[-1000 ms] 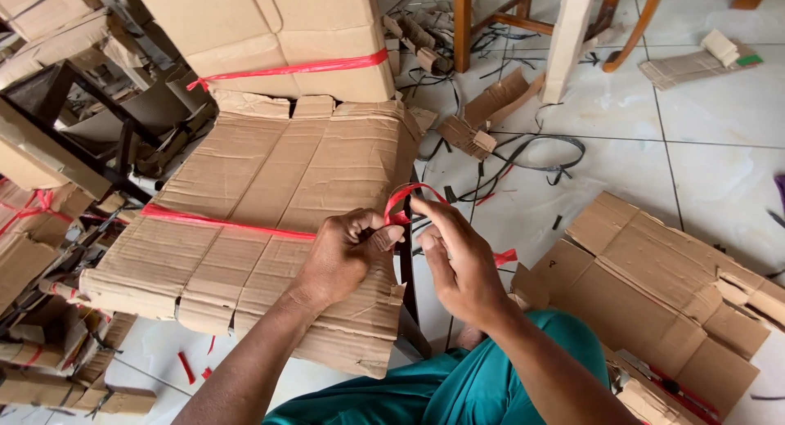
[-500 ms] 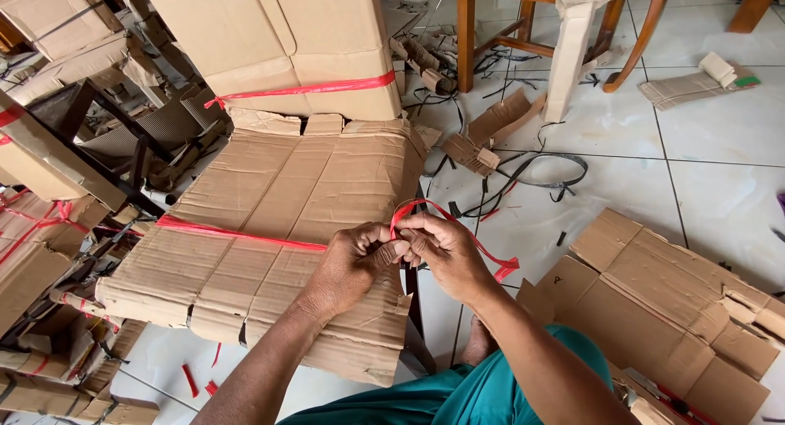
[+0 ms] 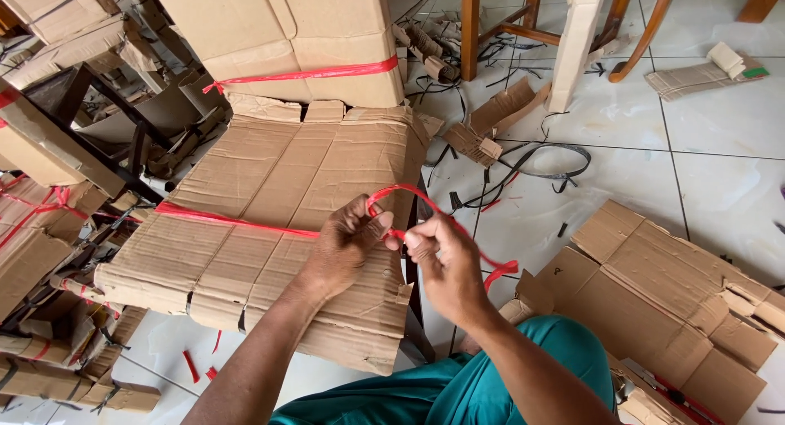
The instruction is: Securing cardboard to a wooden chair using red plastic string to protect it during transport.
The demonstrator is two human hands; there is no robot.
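A stack of flattened cardboard (image 3: 270, 220) lies in the middle, with a strap (image 3: 237, 221) running across it from left to right. Both hands meet at its right edge: the left hand (image 3: 343, 249) rests on the stack, the right hand (image 3: 446, 261) just right of it, a strap loop (image 3: 401, 197) pinched between them. Behind the stack stands a strapped box (image 3: 302, 32). Right and near lies another flattened carton (image 3: 670, 294). Far right, chair legs (image 3: 572, 32) stand on the floor.

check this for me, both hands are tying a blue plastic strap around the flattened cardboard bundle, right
Not quite: the plastic strap is red, not blue, as the head view shows. Both the left hand and the right hand do pinch it in a loop over the flattened brown cardboard bundle.
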